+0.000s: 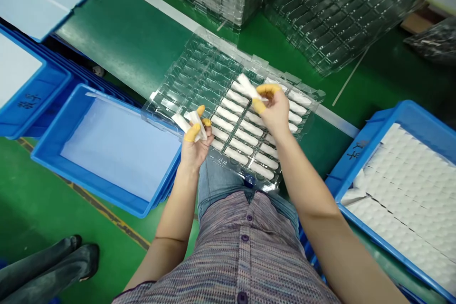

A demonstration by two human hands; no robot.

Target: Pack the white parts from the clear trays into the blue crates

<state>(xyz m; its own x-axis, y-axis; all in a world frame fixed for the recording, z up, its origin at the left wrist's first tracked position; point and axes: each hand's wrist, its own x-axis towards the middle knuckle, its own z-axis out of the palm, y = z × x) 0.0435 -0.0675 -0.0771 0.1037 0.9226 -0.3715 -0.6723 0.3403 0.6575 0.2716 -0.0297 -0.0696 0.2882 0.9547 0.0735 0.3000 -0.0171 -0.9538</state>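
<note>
Figure 1. Pinch grips above partly occupied cells

Far left, at 9 o'clock, a blue plastic bin (71,109) lined with a pale blue sheet sits on the green counter (121,33), its rim just beside the tray's left corner. At 7 o'clock, the left hand (194,149) is closed in a pinch on white oblong pieces (192,123), with yellow finger cots (192,132) on its fingertips. Centre: a clear plastic blister tray (192,73). Its cells toward 4 o'clock hold rows of the white pieces; those toward 10 o'clock stand mostly vacant. At 1 o'clock from the tray's centre, the right hand (276,111) pinches a piece above the filled rows. Stacked clear trays (342,14) stand at 1 o'clock beyond, across a strip of open green counter. Far right, at 3 o'clock, a second blue bin (366,145) holds a dimpled white foam sheet (402,175); a narrower green gap separates it from the tray.
</note>
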